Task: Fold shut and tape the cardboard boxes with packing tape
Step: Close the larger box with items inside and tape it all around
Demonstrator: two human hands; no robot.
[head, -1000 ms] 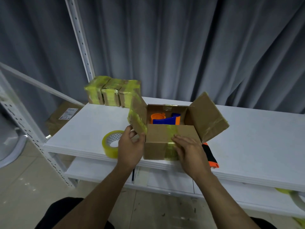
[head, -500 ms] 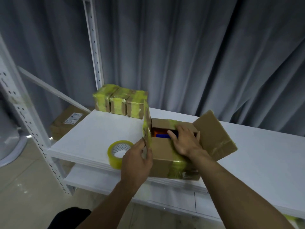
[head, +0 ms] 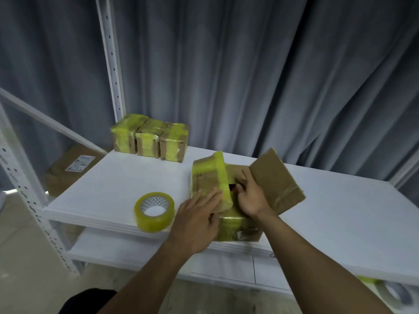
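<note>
Cardboard box (head: 240, 230) sits at the front edge of the white shelf (head: 328, 214), just right of frame centre. Yellowish packing tape is wrapped over its near face.

Left flap (head: 207, 177), edged with the same yellow tape, stands tilted in over the opening. Right flap (head: 275, 180), plain brown with one strip of clear tape, is folded out and leans away to the right.

Left hand (head: 197, 220): fingers straight and together, laid flat against the outer face of the left flap. It grips nothing.

Right hand (head: 251, 198): palm down on the box top between the two flaps, fingertips bent toward a dark gap. Cannot tell whether they hook an edge or only press.

Roll of packing tape (head: 154, 211) lies flat on the shelf, near the left hand but apart from the box.

Three small taped boxes (head: 150, 140) stand in a row at the back left corner of the shelf, touching one another.

Behind: grey curtain (head: 272, 75), a white perforated upright (head: 111, 64). Left of frame, a labelled brown carton (head: 68, 171) sits lower down. Lower right corner: another tape roll (head: 394, 293) on the shelf below.
</note>
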